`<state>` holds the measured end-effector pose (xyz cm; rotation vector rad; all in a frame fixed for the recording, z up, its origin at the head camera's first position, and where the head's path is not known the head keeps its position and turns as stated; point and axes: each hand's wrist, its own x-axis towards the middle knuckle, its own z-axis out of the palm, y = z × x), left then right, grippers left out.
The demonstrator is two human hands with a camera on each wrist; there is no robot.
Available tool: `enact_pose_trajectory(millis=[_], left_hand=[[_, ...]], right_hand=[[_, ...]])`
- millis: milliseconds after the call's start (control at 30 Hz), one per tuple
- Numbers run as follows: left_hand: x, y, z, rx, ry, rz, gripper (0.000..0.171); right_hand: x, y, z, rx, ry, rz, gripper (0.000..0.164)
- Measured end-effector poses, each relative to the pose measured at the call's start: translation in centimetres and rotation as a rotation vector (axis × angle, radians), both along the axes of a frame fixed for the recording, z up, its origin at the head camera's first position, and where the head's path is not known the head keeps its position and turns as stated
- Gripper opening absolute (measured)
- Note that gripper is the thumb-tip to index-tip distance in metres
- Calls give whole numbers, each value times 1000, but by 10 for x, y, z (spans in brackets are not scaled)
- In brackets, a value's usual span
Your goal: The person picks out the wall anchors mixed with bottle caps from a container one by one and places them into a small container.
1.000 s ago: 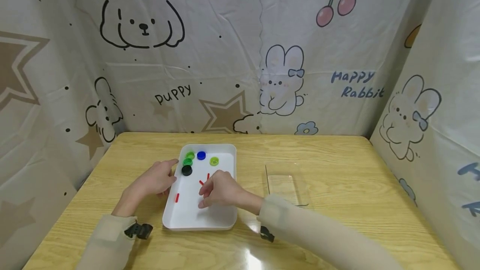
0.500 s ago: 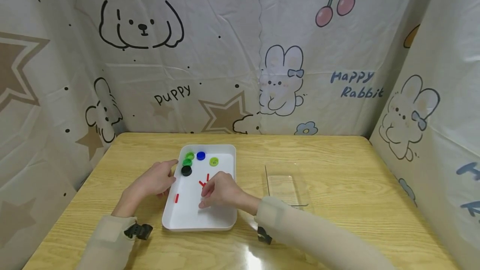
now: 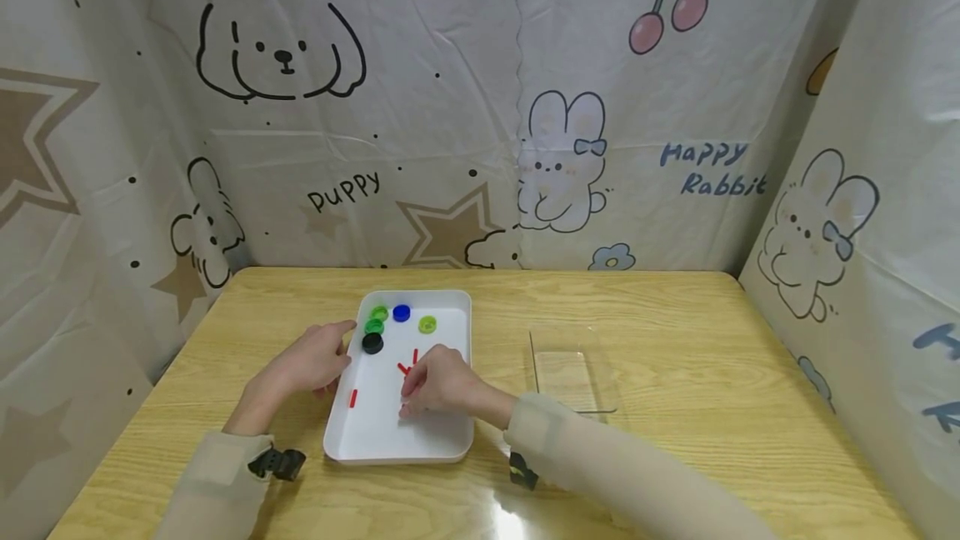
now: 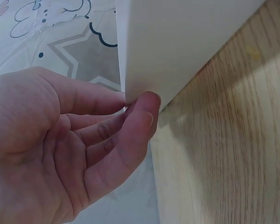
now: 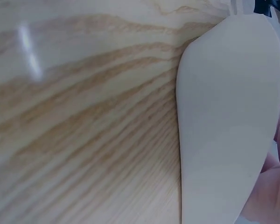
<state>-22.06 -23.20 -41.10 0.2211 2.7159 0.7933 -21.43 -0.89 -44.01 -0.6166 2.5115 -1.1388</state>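
The left hand (image 3: 311,357) is at the left side of the white tray (image 3: 442,444), with its back up. Its fingertips touch the tray's wall. The left arm (image 3: 210,486) comes up from the tray's near left side. The right hand (image 3: 442,382) is over the middle of the tray, fingers bent, thumb a little apart from them. What they hold is hidden. The right arm (image 3: 637,465) reaches in over the tray's right edge.

The tray (image 3: 375,436) holding caps (image 3: 372,343) lies left of box (image 3: 573,382).
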Motion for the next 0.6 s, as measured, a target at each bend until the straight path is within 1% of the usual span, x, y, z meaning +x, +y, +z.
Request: enact_pose_trajectory(millis=[200, 333, 600], left_hand=[[0, 0, 0, 3, -1, -1, 59], [0, 0, 0, 2, 1, -4, 59], [1, 1, 1, 12, 4, -3, 58]], right_hand=[[-1, -1, -2, 54, 54, 8, 21], [-1, -1, -3, 84, 62, 14, 20], [1, -3, -2, 104, 62, 47, 18]])
